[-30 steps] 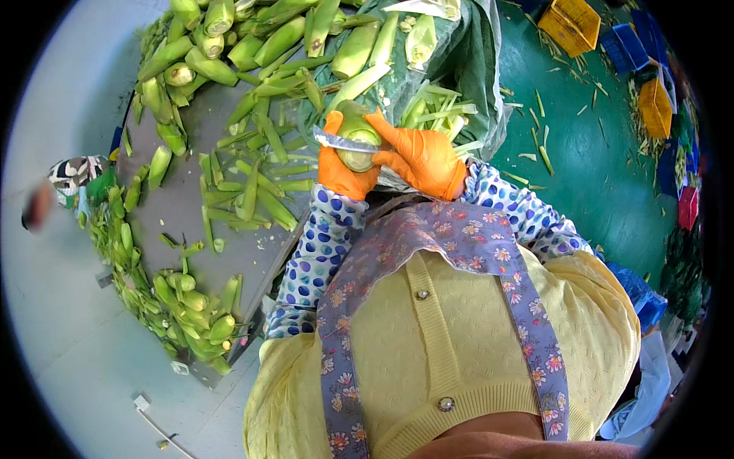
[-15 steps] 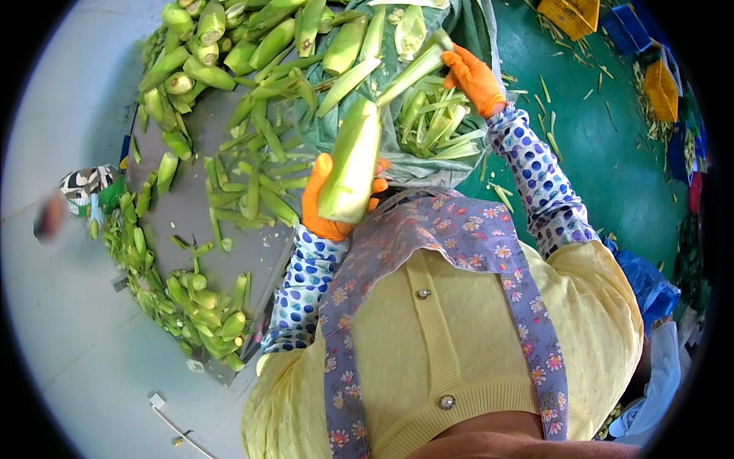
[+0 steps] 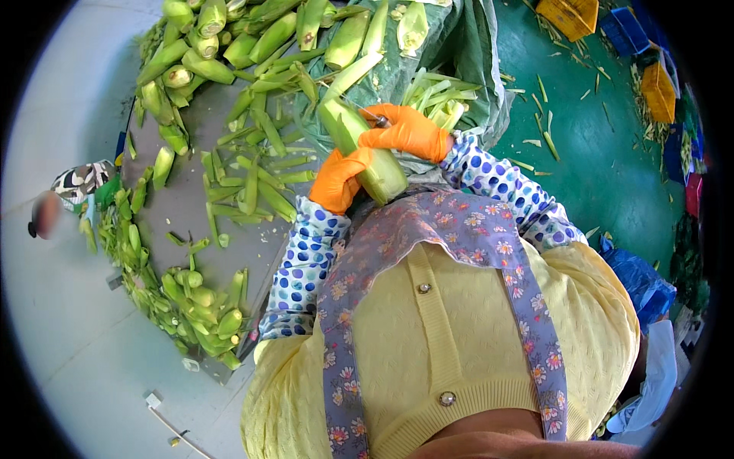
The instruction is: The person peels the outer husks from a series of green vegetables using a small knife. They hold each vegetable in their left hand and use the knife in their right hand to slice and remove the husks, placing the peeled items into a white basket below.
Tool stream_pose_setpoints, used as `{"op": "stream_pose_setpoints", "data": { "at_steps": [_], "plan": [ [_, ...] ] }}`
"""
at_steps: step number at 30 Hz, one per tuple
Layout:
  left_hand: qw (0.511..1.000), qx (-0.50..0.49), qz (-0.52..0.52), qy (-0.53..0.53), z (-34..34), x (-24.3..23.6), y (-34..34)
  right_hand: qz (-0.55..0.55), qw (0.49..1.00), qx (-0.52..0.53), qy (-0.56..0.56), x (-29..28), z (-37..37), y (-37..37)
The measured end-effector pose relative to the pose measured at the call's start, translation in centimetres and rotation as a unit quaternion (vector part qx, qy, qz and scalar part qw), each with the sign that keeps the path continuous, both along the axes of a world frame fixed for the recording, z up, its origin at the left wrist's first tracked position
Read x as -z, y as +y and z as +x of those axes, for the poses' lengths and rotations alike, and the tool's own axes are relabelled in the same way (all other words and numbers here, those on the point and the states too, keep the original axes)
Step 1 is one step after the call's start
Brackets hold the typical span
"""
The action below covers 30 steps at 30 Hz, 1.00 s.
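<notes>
A green ear of corn in its husk (image 3: 381, 177) lies aslant in front of my apron, its wide cut end toward me. My left hand (image 3: 339, 180), in an orange glove, is closed round its near left side. Over its upper right side, my orange-gloved right hand (image 3: 405, 135) is closed on a thin metal tool (image 3: 380, 120) with a dark end. The tool's thin part reaches across the husk; my fingers hide the rest. Just beyond the ear's far tip lies a pale green husk leaf (image 3: 353, 74). Stripped husk leaves (image 3: 446, 96) are heaped on green sacking behind my right hand.
Several unpeeled ears of corn (image 3: 206, 69) are piled on the grey table (image 3: 172, 210) at far left, with loose husk pieces nearer. Another person (image 3: 76, 191) is at the left. Yellow crates (image 3: 657, 92) and a blue crate (image 3: 625, 32) stand on the green floor at right.
My right hand has come back from the far right, without the husk leaf it held, onto the ear. The ear has turned, its far tip swinging left, and my left hand has shifted its grip.
</notes>
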<state>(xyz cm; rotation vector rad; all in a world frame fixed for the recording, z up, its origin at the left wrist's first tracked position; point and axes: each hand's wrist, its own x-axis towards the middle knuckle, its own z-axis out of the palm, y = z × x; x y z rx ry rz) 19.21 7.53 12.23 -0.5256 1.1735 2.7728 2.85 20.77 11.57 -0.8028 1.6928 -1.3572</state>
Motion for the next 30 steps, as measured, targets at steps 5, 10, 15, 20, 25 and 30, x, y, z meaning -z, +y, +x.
{"op": "stream_pose_setpoints", "data": {
  "at_steps": [5,10,15,20,25,30],
  "plan": [
    [0.998,0.015,-0.054,-0.018,0.3,-0.8,-0.1,0.014,0.987,0.011,-0.160,-0.9,1.2,0.3],
    [0.995,0.043,-0.081,-0.050,0.5,0.4,-0.7,0.042,0.987,0.001,-0.158,-0.4,1.3,0.2],
    [0.987,0.066,-0.139,-0.048,0.3,0.4,-1.5,0.033,0.993,0.039,-0.107,0.4,1.4,-0.1],
    [0.990,0.043,-0.127,-0.032,0.6,0.1,-2.6,-0.055,0.968,0.102,-0.221,2.8,0.9,-0.3],
    [0.996,0.051,-0.069,-0.025,1.4,7.1,-4.9,-0.011,0.950,0.022,-0.312,-1.9,0.3,0.9],
    [0.994,0.092,-0.053,-0.033,-0.1,2.7,-4.6,-0.015,0.943,-0.045,-0.329,-1.1,0.2,1.2]
  ]
}}
